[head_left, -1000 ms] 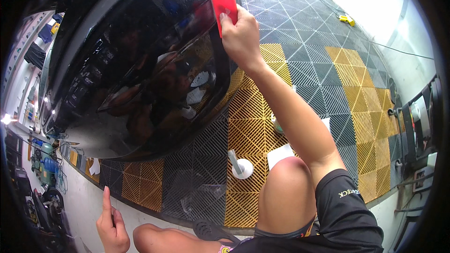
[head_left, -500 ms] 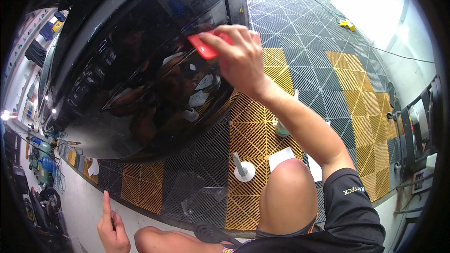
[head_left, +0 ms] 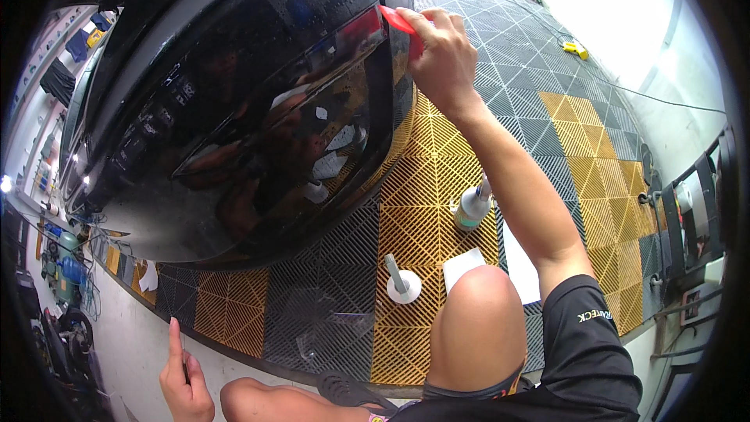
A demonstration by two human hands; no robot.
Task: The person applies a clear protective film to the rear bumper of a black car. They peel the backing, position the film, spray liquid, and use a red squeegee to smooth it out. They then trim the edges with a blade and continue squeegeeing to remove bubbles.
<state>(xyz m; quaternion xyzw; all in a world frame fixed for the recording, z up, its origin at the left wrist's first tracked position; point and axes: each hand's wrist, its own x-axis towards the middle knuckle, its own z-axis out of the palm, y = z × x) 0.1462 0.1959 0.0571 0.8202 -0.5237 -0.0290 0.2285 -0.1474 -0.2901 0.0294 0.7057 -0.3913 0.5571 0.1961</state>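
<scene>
A glossy black car bumper (head_left: pixel 258 180) fills the left and middle of the view, with water drops on its upper part. My right hand (head_left: pixel 447 59) grips a red flat squeegee (head_left: pixel 397 20) between thumb and fingers. The squeegee's edge is at the upper right corner of the bumper's outlined recess, with a red reflection beside it. My left hand (head_left: pixel 186 383) is low at the left, its index finger pointing up and the other fingers curled. Something thin and dark shows between those fingers, too small to name.
On the black and yellow grid floor tiles (head_left: pixel 437 156) stand a spray bottle (head_left: pixel 472 209) and a white round thing with a grey stick (head_left: pixel 404 287). White sheets (head_left: pixel 522 266) lie by my knee. Yellow objects (head_left: pixel 575 50) and a cable lie far right; a black rack (head_left: pixel 699 215) stands at the right.
My right hand has moved right and up with the squeegee, from the panel's face to its upper right corner. The left hand has hardly moved.
</scene>
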